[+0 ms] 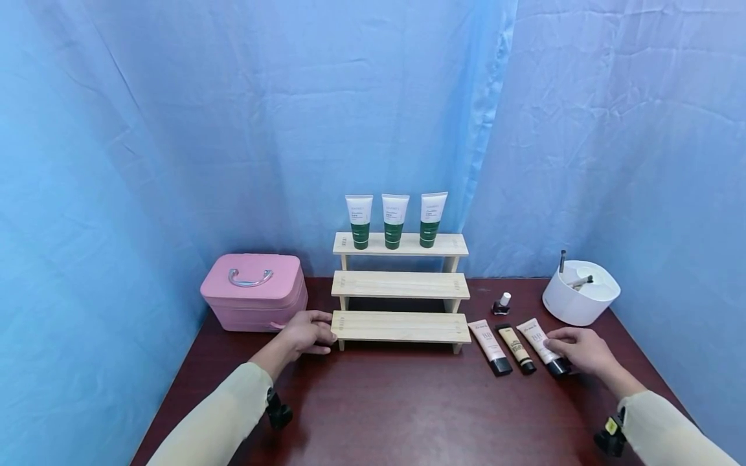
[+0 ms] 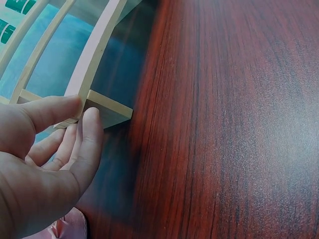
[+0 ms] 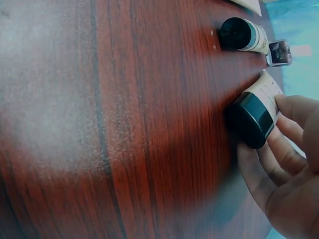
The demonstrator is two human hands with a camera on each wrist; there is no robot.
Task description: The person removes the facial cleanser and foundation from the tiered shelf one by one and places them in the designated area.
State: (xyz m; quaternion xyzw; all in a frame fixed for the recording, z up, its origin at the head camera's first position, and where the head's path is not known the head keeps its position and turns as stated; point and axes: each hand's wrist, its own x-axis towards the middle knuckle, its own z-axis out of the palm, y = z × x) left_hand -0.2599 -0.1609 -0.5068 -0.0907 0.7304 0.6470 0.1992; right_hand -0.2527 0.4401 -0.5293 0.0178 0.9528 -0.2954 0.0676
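Note:
A three-tier wooden display rack [image 1: 402, 325] stands at the middle of the table. My left hand [image 1: 307, 332] pinches the left end of its lowest step, with the thumb on top and the fingertips at the underside in the left wrist view. At the right, my right hand [image 1: 583, 351] holds a pale pink BB cream tube [image 1: 537, 338] with a black cap [image 3: 250, 119], thumb on one side and fingers on the other. Left of it lie a beige black-capped tube [image 1: 515, 344] and another pink tube [image 1: 488, 343].
Three green-and-white tubes [image 1: 393, 220] stand on the top step. A pink case [image 1: 252, 285] is left of the rack. Behind the lying tubes stand a dark nail polish bottle [image 1: 501, 305] and a white organizer [image 1: 574, 304] holding brushes. Blue curtains [image 1: 291, 129] surround the table.

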